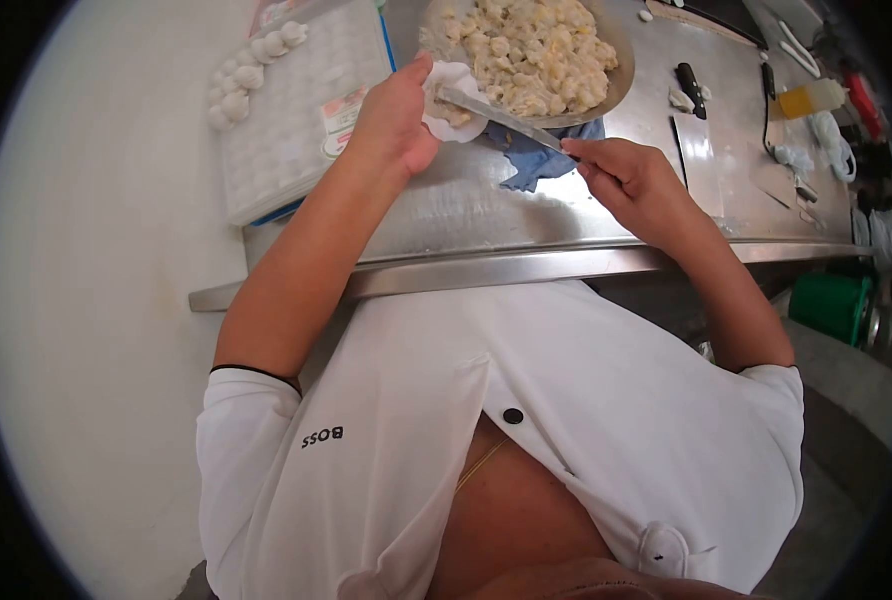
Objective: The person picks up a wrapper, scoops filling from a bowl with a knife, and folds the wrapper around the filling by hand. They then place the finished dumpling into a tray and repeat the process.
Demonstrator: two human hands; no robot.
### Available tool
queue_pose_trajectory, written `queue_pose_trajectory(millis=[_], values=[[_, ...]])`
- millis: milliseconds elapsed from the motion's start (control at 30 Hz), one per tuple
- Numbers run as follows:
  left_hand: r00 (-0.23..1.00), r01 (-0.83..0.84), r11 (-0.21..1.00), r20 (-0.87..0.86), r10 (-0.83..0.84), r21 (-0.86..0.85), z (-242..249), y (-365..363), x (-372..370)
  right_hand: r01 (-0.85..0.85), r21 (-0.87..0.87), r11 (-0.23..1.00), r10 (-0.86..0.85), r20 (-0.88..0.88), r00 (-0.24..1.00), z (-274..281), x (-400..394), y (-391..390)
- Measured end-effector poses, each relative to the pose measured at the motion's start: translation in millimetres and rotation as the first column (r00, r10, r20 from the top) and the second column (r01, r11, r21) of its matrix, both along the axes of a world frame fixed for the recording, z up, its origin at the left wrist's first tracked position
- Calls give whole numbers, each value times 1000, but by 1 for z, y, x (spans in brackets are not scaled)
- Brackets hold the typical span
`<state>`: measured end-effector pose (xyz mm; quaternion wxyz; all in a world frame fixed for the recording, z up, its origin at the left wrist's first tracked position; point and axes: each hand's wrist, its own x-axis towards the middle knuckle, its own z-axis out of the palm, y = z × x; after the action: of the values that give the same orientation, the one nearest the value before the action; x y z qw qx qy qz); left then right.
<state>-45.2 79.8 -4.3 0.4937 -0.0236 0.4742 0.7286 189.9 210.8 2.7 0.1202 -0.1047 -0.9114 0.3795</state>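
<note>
My left hand (403, 118) is closed on the edge of a round white dough wrapper (456, 128) with a dab of pale filling on it. My right hand (631, 183) grips the handle of a flat metal spreading knife (516, 122), its tip resting on the wrapper. Just beyond the hands is a wide metal bowl (624, 88) of chunky creamy filling (536, 55). A crumpled blue cloth (536, 165) lies partly beneath the bowl. Beside my left hand, a white dimpled tray (276, 165) bears several white folded dumplings (236, 88) at its far left.
On the steel table (446, 225), a broad-bladed knife (701, 150) with a black handle lies to the right. Further right are a squeeze bottle (811, 98) of yellow liquid and small tools. A white wall (96, 250) borders the left side. A green container (831, 308) is below the table's right end.
</note>
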Motion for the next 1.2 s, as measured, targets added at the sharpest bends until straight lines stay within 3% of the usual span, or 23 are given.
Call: queue_pose_trajectory(millis=[67,133,200,300,333,400,533,600,633,667,733,833,967,1033,1200], values=[[1000,-19,1000,-13,20,19,2,-7,-5,-10,-43,999,10,11,1000,9,-1,3],[999,-43,998,-26,44,35,5,-17,-11,109,-296,949,-48,206,977,23,0,10],[997,-35,994,-69,43,108,12,-26,-17,143,-346,927,-96,149,984,24,-6,11],[998,6,983,-57,4,185,12,-30,-23,191,-11,981,-179,301,937,18,-21,24],[998,14,981,-56,-3,192,15,-28,-20,199,-3,980,-189,301,935,7,-28,28],[999,48,987,-20,-46,151,21,-25,-11,64,270,961,-141,276,951,-24,-40,35],[998,56,980,-41,-49,193,20,-16,-6,64,376,924,-243,450,860,-14,-72,10],[998,56,980,-42,-49,191,17,-12,-9,5,568,823,-132,183,974,-13,-81,-1],[998,53,980,-40,-46,192,16,-11,-11,31,455,890,-130,189,973,-5,-85,-10],[999,32,979,-6,-31,203,14,-10,-12,28,455,890,-127,190,973,-8,-90,-13],[999,9,977,31,-16,214,11,-10,-14,33,236,971,-24,-41,999,-15,-97,-17],[996,-13,972,90,-9,234,3,-12,-14,50,163,985,-26,-140,990,-15,-104,-24],[998,11,964,54,-26,267,-2,-10,-10,35,213,976,0,-160,987,-16,-109,-22],[999,31,963,15,-37,268,0,-11,-8,36,225,974,37,-314,949,-22,-111,-18],[998,65,982,-12,-64,180,3,-14,0,21,161,987,30,-309,951,-21,-109,-15]])
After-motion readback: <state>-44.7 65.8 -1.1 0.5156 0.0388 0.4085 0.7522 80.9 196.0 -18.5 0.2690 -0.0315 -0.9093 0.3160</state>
